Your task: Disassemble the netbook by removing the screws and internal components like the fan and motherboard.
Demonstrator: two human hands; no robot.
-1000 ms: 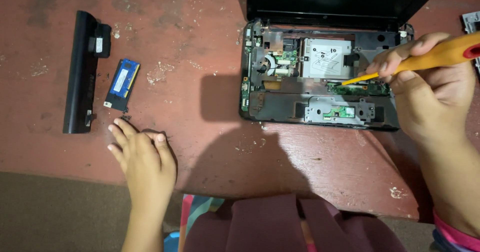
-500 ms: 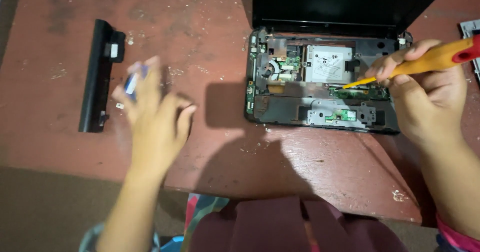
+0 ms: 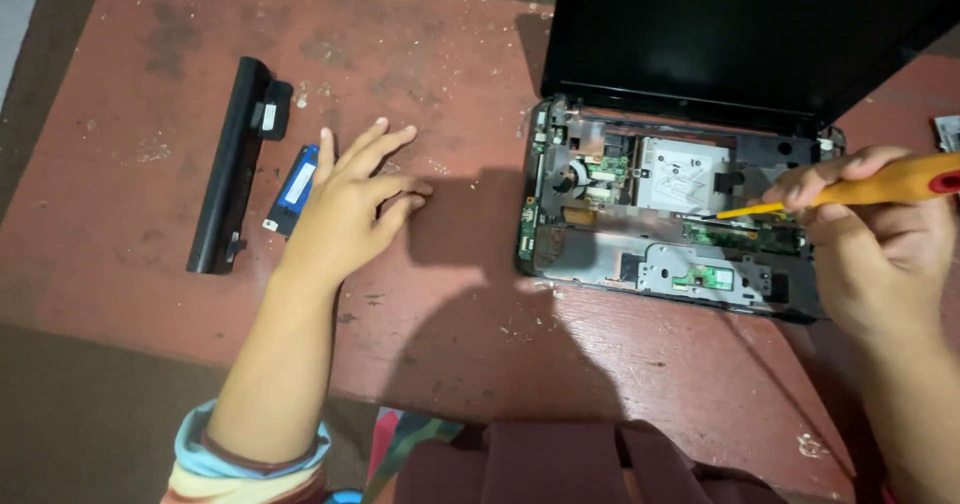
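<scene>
An opened laptop [image 3: 660,234] with its keyboard cover off lies on the reddish table [image 3: 450,344], boards and metal plates exposed. My right hand [image 3: 880,244] grips an orange-handled screwdriver [image 3: 870,189] whose tip rests on the green board inside the laptop. My left hand [image 3: 350,209] lies flat on the table with fingers spread, holding nothing, just right of a blue memory module [image 3: 297,186]. A long black battery [image 3: 235,164] lies further left.
The black laptop screen [image 3: 740,34] stands open at the back. A small grey part [image 3: 948,132] sits at the right edge. Dark floor [image 3: 80,434] borders the table's front and left. A maroon cloth [image 3: 560,469] covers my lap below.
My left hand has slid from the table's front edge up and to the right, past the blue module, and now rests flat. The right hand keeps the screwdriver in place.
</scene>
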